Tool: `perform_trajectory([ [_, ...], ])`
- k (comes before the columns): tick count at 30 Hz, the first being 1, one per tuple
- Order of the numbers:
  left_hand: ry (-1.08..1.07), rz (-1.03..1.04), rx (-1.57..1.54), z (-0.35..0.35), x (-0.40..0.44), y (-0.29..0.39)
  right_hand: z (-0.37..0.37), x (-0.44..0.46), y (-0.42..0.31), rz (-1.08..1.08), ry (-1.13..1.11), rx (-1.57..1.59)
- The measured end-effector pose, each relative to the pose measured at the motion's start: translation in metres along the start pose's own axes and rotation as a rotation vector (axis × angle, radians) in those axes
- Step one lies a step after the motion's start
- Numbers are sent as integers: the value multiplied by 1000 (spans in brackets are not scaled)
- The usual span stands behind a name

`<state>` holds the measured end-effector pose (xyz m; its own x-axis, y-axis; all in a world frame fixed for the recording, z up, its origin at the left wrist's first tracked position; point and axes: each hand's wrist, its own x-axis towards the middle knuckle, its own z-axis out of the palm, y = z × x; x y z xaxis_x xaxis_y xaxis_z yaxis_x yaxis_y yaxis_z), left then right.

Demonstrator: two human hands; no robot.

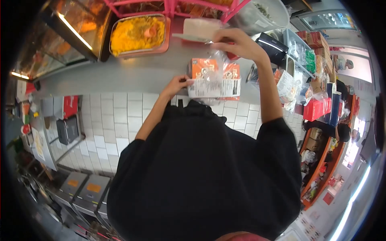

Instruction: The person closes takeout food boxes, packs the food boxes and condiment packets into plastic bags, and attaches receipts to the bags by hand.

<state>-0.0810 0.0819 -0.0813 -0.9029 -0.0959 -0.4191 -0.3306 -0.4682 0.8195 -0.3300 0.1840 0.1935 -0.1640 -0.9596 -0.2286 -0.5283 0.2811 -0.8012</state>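
A clear plastic bag (pixel 219 64) stands on the steel counter around orange printed packages (pixel 201 67). Across its near side lies a white printed label (pixel 213 88). My left hand (pixel 181 85) touches the left edge of the package, its fingers bent against the side. Above the bag, my right hand (pixel 237 43) pinches the gathered top of the clear plastic. Just beyond my right hand lies a white block-like pack (pixel 201 29). Part of a red object shows beneath the right hand.
A tray of yellow food (pixel 138 35) sits at the back left, beside a lit glass display case (pixel 72 30). A pink rack (pixel 173 8) stands behind. To the right are a black device (pixel 272 47), a grey bin (pixel 261 16) and other bagged packages (pixel 286 84). People stand at far right.
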Motion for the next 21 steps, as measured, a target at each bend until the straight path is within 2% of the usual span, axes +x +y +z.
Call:
perform_trajectory([
  [1,-22,-4,-31,-2,2,-4,23,27,-3,-224,-184,20],
  [3,-51,12,-69,-4,5,-10,64,67,1,-347,-488,-255],
  [6,-70,74,-50,-7,8,-22,114,93,51,-191,-883,-519],
  [8,-67,155,24,-11,12,-27,132,96,93,-249,-913,-473],
  [10,-68,162,-53,-9,7,-19,131,79,54,-177,-843,-790],
  [13,-60,171,-100,-2,-1,-13,139,68,57,106,-705,-977],
  [16,-51,173,-8,-4,2,-15,121,63,77,-183,-365,-1041],
  [17,-39,165,20,-3,2,-16,111,63,81,-161,-279,-1013],
  [19,-19,146,92,-5,2,-12,77,63,77,-320,-160,-932],
  [21,345,399,437,7,-11,-2,39,52,68,-247,123,-461],
])
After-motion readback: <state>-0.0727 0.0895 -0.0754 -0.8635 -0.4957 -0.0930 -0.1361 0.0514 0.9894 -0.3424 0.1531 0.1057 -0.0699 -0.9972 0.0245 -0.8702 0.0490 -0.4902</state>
